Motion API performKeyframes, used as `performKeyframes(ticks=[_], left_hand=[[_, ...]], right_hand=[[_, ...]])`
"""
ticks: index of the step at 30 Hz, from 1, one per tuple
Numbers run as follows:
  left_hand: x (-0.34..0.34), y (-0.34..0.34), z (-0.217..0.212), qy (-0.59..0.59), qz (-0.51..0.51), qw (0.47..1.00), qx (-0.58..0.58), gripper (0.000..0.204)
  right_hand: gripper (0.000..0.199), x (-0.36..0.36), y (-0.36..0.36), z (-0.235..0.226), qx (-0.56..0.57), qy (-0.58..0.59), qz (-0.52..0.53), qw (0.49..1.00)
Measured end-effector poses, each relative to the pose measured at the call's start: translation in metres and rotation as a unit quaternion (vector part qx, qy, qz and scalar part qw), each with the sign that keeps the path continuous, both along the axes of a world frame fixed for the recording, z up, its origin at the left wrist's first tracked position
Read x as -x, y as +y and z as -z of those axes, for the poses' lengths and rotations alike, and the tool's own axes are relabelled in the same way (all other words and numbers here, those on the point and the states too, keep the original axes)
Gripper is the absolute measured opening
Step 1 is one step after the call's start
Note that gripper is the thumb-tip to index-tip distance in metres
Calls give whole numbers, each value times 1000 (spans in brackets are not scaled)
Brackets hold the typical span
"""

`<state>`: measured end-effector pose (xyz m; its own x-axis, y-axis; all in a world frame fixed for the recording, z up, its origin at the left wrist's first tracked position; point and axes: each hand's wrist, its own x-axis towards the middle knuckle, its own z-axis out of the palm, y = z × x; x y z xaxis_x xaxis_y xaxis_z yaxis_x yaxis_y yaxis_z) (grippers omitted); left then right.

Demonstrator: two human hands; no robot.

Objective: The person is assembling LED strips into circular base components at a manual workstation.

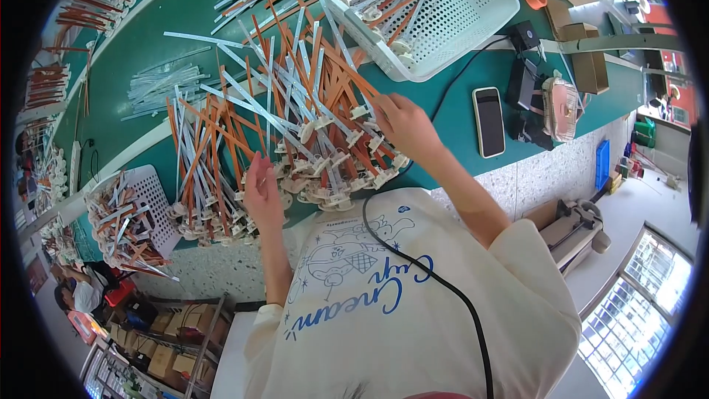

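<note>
At lower left a white tray [151,185] of strips sits at the surface [170,22] edge. Centre frame, the heap of orange and white strips [295,111] with white end caps: light, springy, tangled, best pinched near a cap. Left hand [262,192], fingers together, upright against the caps; I cannot tell whether it grips one. Right hand [402,125], fingers curled on strips mid-pile. Upper right, a white basket [458,7] crowds the heap; right, a phone [488,121].
</note>
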<state>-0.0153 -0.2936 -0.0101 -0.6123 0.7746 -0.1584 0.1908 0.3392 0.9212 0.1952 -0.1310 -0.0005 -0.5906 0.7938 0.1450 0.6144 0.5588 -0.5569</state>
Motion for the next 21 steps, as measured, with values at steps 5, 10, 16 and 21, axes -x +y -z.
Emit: performKeyframes(ticks=[5,10,16,21], left_hand=[[0,5,-6,2,16,1000,-5,33],[5,-5,-4,-14,-4,1000,-12,33],[7,2,-4,-3,6,1000,-14,33],[12,3,-7,2,12,1000,6,34]], right_hand=[[14,-29,2,31,163,17,90,982],[11,-50,27,-54,432,3,-8,902],[15,-63,87,-77,442,305,135,833],[16,-27,149,-23,383,409,241,793]])
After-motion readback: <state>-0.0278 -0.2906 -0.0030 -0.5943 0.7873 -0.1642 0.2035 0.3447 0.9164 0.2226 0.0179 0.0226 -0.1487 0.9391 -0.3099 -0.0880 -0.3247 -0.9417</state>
